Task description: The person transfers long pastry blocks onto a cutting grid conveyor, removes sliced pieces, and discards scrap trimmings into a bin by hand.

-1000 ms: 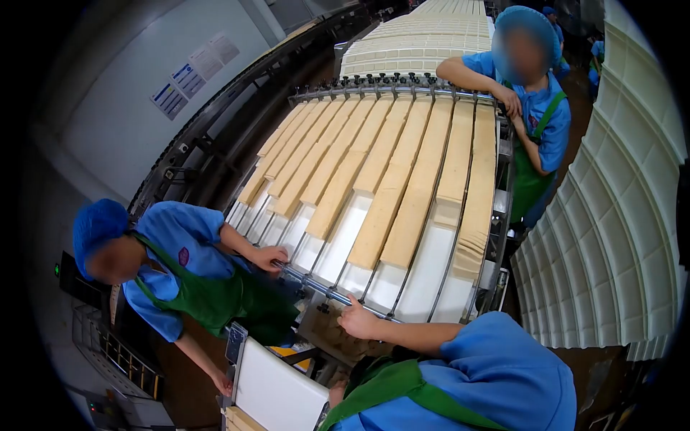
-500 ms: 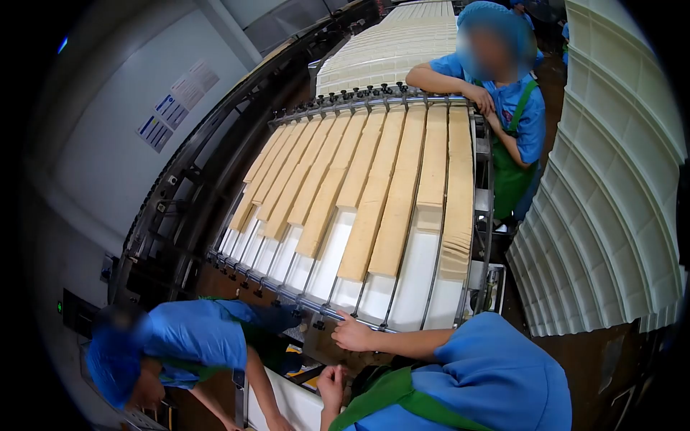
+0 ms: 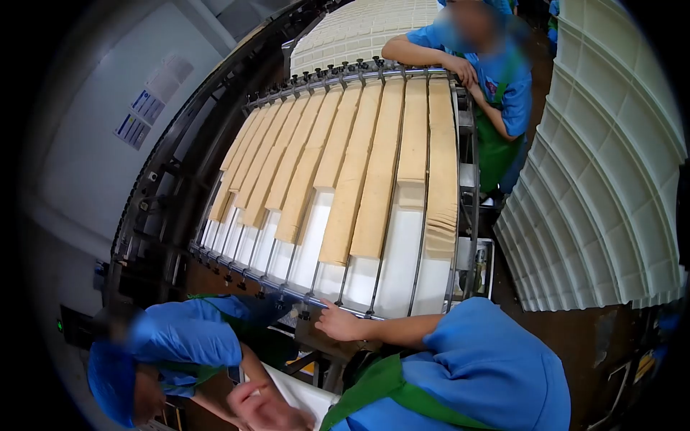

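Note:
My right hand (image 3: 339,322) is at the near metal rail (image 3: 287,291), one finger over the bar and the others curled below it. My left hand (image 3: 264,408) is low, above a white surface (image 3: 287,384) beside a bending co-worker; motion smears its fingers, and anything in it cannot be made out. Beyond the rail, long pale-yellow slabs (image 3: 374,172) lie in parallel lanes between thin rods, on a white bed (image 3: 359,284). Their near ends are uneven. The rightmost slab (image 3: 440,187) shows several cuts near its end.
At the lower left a co-worker (image 3: 187,337) bends over, arms near my left hand. Another person (image 3: 496,100) leans on the far right corner of the frame. White ridged sheeting (image 3: 589,179) hangs at right. Dark conveyor framework (image 3: 154,190) runs along the left.
My left hand has moved left from near my apron. The co-worker at left has let go of the rail and bent down. My right hand stays at the rail as the view shifts.

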`<action>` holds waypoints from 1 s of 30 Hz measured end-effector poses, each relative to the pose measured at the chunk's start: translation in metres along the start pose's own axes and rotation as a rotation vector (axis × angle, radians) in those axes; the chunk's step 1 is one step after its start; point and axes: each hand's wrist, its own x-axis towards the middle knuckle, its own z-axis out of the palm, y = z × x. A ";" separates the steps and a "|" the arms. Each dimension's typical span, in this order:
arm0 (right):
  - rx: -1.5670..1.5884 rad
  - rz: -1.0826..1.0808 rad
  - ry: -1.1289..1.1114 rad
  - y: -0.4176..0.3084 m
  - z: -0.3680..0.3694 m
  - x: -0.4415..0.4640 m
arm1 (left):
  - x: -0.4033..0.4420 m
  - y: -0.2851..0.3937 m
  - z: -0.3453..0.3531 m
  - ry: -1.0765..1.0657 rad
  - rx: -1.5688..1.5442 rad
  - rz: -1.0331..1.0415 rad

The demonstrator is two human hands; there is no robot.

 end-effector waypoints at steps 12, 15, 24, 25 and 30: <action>0.024 -0.097 -0.024 0.000 0.016 0.004 | -0.132 -0.080 0.069 -1.005 -0.124 -0.246; -0.088 -0.087 -0.101 0.002 0.021 0.005 | -0.145 -0.080 0.072 -1.087 -0.095 -0.186; -0.188 -0.195 -0.068 0.000 0.020 0.005 | -0.147 -0.074 0.067 -1.066 -0.089 -0.244; -0.187 -0.198 -0.071 -0.001 0.018 0.004 | -0.148 -0.074 0.067 -1.066 -0.082 -0.237; -0.095 -0.200 -0.082 0.001 0.019 0.005 | -0.152 -0.079 0.067 -1.064 -0.105 -0.248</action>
